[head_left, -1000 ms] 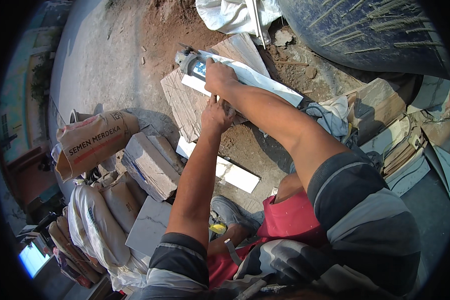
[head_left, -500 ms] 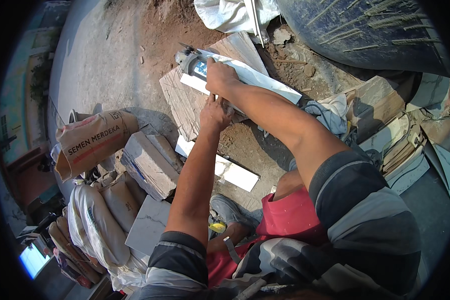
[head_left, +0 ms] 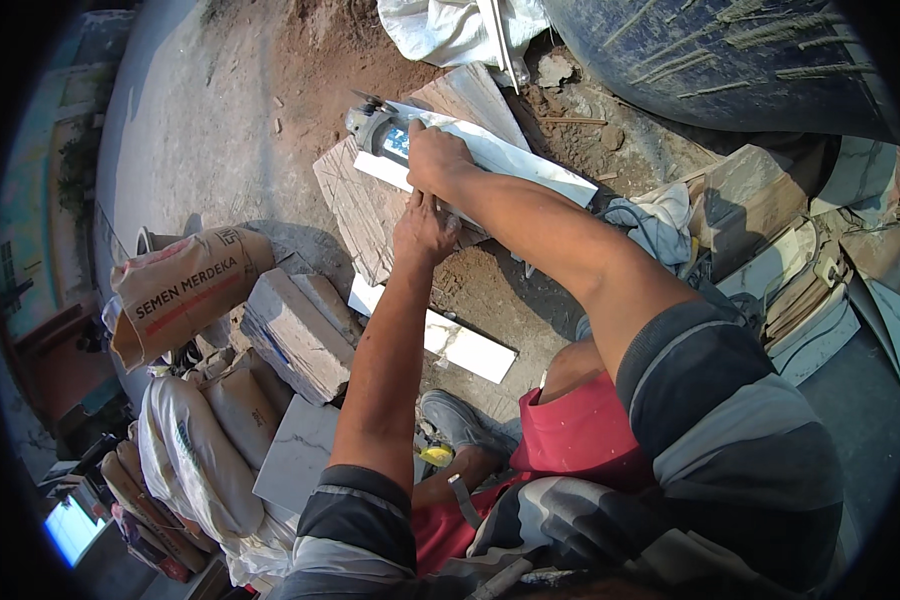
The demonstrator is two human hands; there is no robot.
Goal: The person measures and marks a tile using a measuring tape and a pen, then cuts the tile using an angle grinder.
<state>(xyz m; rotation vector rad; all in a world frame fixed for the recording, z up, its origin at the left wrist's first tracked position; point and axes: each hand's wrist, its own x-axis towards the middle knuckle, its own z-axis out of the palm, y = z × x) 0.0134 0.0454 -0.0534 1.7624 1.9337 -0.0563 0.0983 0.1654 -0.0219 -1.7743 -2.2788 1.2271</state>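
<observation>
A white marble-patterned tile strip [head_left: 540,172] lies across a brown wood-grained slab [head_left: 345,205] on the ground. On the strip's far left end sits a grey metal handheld tile cutter [head_left: 367,128], a bluish reflective patch within its frame. My right hand [head_left: 438,160] is closed over the cutter, its fingers curled near the frame. Just below it, my left hand [head_left: 423,235] is closed, fingertips against the right hand; what lies under its palm is hidden. Another white tile strip [head_left: 475,352] rests on the ground below the slab.
At left lie a brown paper cement sack [head_left: 190,290], stone-like blocks [head_left: 295,330], pale sacks [head_left: 195,450] and a grey tile [head_left: 300,455]. To the right are a rag with a cord [head_left: 655,225] and stacked tile pieces [head_left: 760,205]. A big dark tub [head_left: 710,60] stands far right.
The view has shifted slightly, so everything sits a little more to the left. Both hands keep their hold, and the tile strip stays on the slab.
</observation>
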